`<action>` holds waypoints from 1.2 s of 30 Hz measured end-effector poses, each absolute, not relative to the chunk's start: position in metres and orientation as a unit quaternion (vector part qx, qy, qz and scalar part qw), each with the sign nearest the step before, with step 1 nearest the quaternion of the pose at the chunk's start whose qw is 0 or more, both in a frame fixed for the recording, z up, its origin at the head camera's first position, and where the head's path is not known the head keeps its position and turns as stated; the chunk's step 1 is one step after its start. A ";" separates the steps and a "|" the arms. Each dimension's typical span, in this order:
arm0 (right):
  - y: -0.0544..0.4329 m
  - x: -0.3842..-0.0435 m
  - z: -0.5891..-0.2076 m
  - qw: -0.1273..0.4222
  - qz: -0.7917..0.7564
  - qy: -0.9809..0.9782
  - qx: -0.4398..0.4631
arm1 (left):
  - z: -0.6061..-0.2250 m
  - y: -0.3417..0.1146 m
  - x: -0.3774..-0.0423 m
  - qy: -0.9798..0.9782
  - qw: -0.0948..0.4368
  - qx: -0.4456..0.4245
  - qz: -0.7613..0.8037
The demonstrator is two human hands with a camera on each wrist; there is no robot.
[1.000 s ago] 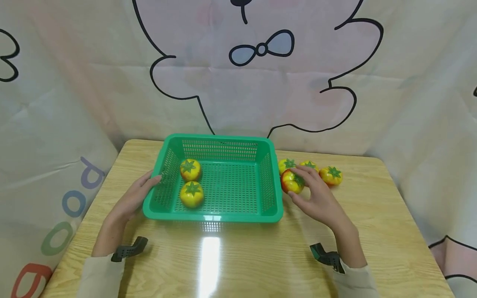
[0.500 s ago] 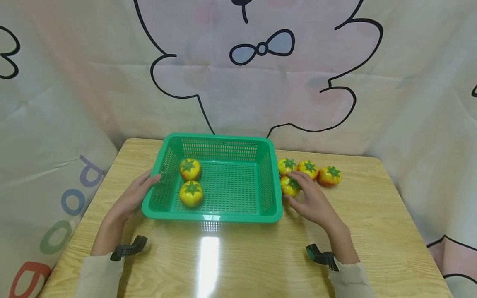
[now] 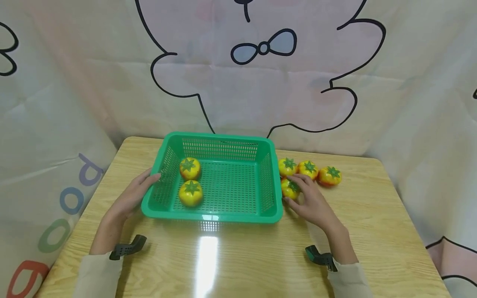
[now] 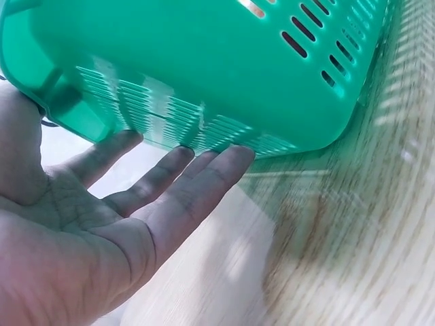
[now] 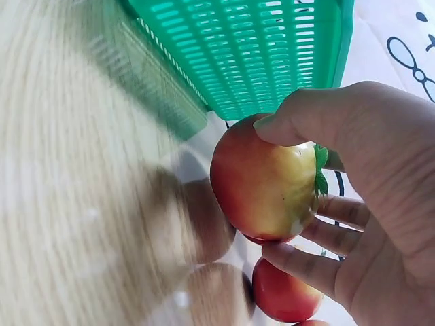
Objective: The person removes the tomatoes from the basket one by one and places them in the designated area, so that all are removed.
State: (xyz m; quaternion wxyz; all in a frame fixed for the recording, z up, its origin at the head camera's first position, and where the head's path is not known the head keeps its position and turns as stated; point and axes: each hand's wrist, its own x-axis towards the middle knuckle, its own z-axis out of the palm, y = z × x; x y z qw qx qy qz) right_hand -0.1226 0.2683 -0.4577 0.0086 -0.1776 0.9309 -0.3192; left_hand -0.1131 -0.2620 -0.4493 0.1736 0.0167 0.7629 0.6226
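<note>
A green plastic basket (image 3: 220, 218) holds two yellow-red tomatoes, a back tomato (image 3: 190, 169) and a front tomato (image 3: 191, 193). At its left side my left hand (image 3: 134, 194) grips the wall, thumb over the rim; in the left wrist view its fingertips (image 4: 234, 156) rest on the slotted outer face. My right hand (image 3: 311, 203) is around another tomato (image 3: 289, 188), right beside the basket's right wall. The right wrist view shows the thumb on this tomato's (image 5: 262, 183) near side and fingers on the other, its green leafy top facing the palm, low over the table.
Behind the right hand, three more tomatoes stand in a row: one beside the basket (image 3: 287, 167), a middle one (image 3: 307, 169) and one farther right (image 3: 329, 176). The glossy wooden table (image 3: 167, 260) ends at a printed cloth backdrop (image 3: 290, 99).
My right hand has moved down and slightly left with the tomato, lowering it in front of the back row. The left hand and the basket stay in place.
</note>
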 end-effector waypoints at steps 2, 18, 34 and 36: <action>0.269 -0.122 -0.460 0.009 -0.315 0.932 -0.179 | -0.450 -0.262 -0.113 0.762 0.174 0.017 0.623; 0.271 -0.122 -0.464 0.007 -0.303 0.937 -0.174 | -0.452 -0.263 -0.114 0.764 0.175 0.013 0.621; 0.272 -0.118 -0.460 -0.015 -0.265 0.948 -0.175 | -0.450 -0.260 -0.116 0.763 0.174 0.010 0.623; 0.271 -0.118 -0.459 -0.017 -0.262 0.949 -0.175 | -0.450 -0.261 -0.115 0.764 0.173 0.007 0.621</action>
